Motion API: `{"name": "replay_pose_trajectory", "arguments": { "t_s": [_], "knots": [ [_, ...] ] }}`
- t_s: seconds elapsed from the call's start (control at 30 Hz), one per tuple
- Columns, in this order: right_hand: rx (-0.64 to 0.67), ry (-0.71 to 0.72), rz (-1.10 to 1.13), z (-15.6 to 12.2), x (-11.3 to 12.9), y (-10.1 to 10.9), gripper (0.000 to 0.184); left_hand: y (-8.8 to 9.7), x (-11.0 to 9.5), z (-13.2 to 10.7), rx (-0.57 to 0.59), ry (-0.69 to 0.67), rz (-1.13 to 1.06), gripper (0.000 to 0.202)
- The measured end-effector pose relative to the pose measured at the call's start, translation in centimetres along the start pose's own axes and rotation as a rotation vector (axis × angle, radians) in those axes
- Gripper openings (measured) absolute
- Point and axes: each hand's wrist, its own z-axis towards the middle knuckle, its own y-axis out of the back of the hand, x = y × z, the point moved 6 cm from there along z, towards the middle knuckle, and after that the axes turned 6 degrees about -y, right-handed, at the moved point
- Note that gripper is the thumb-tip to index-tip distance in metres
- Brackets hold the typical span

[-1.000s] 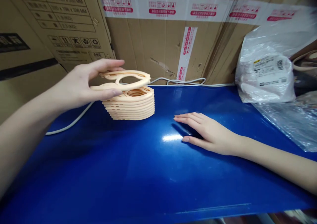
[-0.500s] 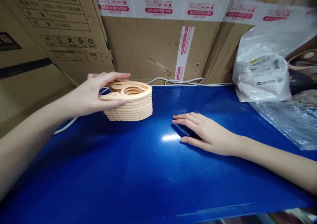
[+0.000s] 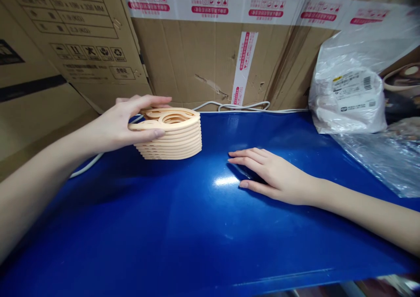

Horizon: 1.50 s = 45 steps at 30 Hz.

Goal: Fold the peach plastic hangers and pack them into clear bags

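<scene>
- The left hand (image 3: 118,124) is curled narrow around the near left end of the top piece (image 3: 169,117). Its thumb presses the front edge and its fingers lie over the upper face.
- The top piece is a flat peach plastic shape with oval cut-outs. It lies level on a stack (image 3: 173,144) of like pieces, roughly in line with those beneath.
- The stack stands on the blue counter (image 3: 183,227), just to the right of the left hand and well apart from the right hand, on its far left.
- The right hand (image 3: 272,174) lies palm down on the counter with fingers stretched out and close together, pointing toward the stack. It holds nothing.
- A white cable (image 3: 243,107) runs along the back edge of the counter, beyond both hands, and passes behind the stack.
- Cardboard boxes (image 3: 203,61) with red-printed white tape stand upright behind the cable.
- A white plastic bag (image 3: 348,100) with a barcode label sits beyond and to the right of the right hand.
- Clear film (image 3: 383,157) lies crumpled on the counter just in front of the bag, to the right of the right forearm.
</scene>
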Motion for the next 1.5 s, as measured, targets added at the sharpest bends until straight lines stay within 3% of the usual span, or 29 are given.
{"name": "replay_pose_trajectory", "arguments": {
  "t_s": [1.1,1.2,1.3,1.4,1.5],
  "knots": [
    [0.008,-0.005,0.003,0.2,0.0,0.1,0.045,-0.2,0.5,0.4,0.059,0.032,-0.099,0.075],
    [0.012,-0.004,0.003,0.2,0.0,0.1,0.045,-0.1,0.9,0.4,0.086,0.12,-0.281,0.076],
    [0.003,-0.001,0.005,0.2,0.0,0.1,0.044,1.0,1.6,0.3,-0.009,0.267,-0.44,0.064],
    [0.007,-0.001,0.001,0.1,0.0,0.1,0.044,2.4,1.4,0.0,-0.132,0.373,-0.367,0.046],
    [0.022,-0.004,-0.005,0.1,0.0,0.0,0.045,2.7,1.0,-0.4,-0.107,0.471,-0.287,0.038]
  ]
}}
